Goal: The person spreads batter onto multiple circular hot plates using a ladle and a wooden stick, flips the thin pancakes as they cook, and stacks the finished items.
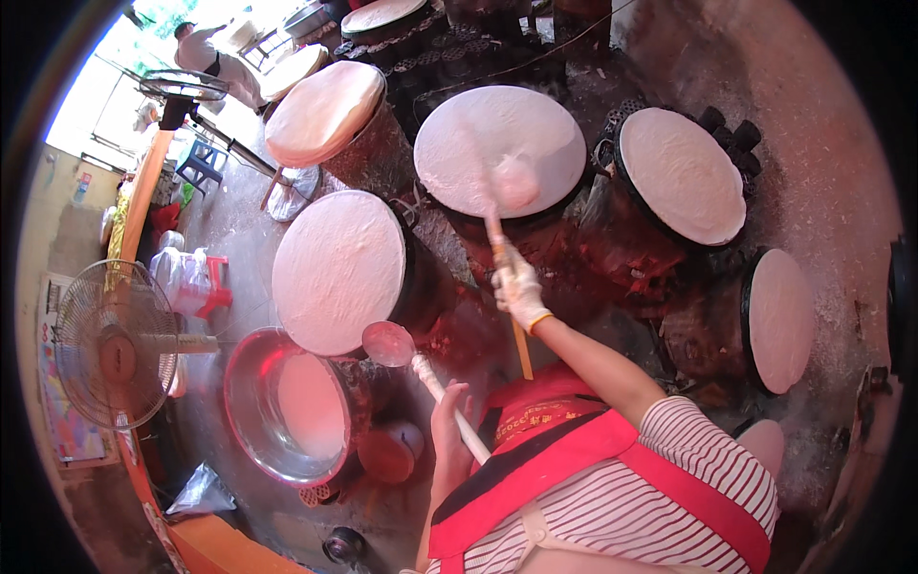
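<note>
My right hand [519, 285], in a white glove, is closed around the wooden handle of a long tool [496, 237]. The tool's blurred head lies over the round griddle of pale batter [534, 129] in front of me, whose coat looks uneven. My left hand [450, 430] holds the pale pole handle of a ladle [388, 344], its thumb and fingers around it. The ladle's bowl is beside the lower edge of another batter-covered griddle [341, 273]. Below it at the left, a wide metal basin [247, 412] holds pale liquid batter [312, 405].
More batter-covered griddles stand on drum stoves at the right [681, 176] and far right [782, 323]. A stack of flat round sheets [323, 111] is at the upper left. A pedestal fan [117, 351] stands at the left edge. Another person [204, 54] is in the background.
</note>
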`<state>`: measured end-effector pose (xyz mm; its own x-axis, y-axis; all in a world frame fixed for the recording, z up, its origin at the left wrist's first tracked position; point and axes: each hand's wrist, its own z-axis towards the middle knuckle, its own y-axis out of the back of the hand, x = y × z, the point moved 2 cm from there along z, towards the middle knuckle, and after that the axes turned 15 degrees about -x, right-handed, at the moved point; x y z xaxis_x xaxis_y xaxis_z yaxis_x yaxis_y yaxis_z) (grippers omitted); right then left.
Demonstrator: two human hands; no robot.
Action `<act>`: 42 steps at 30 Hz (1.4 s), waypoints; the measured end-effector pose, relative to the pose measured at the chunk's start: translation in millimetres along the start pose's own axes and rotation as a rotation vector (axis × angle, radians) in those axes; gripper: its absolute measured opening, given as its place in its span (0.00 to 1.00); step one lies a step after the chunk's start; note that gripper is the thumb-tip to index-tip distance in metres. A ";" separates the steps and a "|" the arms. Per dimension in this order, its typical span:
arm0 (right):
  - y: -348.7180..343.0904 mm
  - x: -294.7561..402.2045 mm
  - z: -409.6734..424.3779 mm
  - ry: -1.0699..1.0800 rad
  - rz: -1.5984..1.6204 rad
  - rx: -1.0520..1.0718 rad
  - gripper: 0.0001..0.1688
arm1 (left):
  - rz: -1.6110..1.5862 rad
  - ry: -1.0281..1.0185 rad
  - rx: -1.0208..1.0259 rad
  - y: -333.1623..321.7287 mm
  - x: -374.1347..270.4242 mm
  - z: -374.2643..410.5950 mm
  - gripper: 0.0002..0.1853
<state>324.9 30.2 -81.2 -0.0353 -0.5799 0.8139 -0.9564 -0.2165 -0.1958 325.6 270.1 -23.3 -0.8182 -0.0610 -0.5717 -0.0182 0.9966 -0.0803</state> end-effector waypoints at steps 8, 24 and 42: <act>91.0 27.8 29.7 -0.123 -0.084 0.051 0.24 | 0.077 -0.123 0.026 -54.1 3.1 -7.5 0.10; 202.0 128.4 143.0 -0.077 -0.308 0.314 0.29 | 0.140 -0.123 0.100 -143.1 48.2 -40.0 0.11; 107.2 113.6 89.8 -0.013 -0.212 0.185 0.24 | 0.058 -0.034 0.272 -168.2 7.5 -47.3 0.09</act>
<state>244.4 -129.4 -58.8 0.1651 -0.5164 0.8403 -0.8728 -0.4733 -0.1194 295.3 104.6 24.6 -0.7936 -0.0107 -0.6083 0.1869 0.9472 -0.2606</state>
